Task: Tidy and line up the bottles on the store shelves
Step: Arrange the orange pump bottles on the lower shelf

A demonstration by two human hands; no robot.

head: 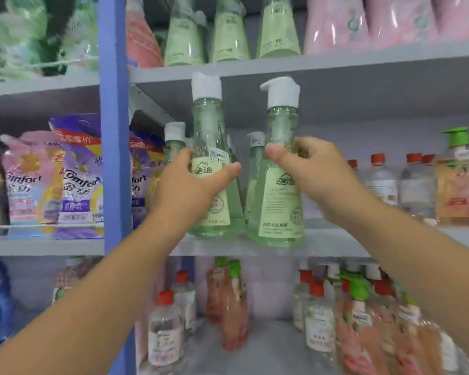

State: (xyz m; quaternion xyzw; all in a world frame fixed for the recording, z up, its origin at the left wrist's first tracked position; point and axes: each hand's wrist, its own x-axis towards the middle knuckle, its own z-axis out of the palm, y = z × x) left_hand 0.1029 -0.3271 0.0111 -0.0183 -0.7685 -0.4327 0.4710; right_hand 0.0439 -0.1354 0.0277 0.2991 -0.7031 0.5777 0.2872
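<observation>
Two green pump bottles stand at the middle shelf (336, 240) edge: left hand (190, 182) grips the left bottle (214, 201), right hand (314, 169) grips the right bottle (278, 207).

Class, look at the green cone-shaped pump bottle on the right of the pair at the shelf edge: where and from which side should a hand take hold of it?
Grip the right green cone-shaped pump bottle at its narrow upper body, from the front, as the right hand does: the wide base resists wrapping.

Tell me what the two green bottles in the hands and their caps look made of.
Left bottle and right bottle: likely clear glossy plastic, since green liquid shows through. Caps: opaque white plastic, matte-looking.
</observation>
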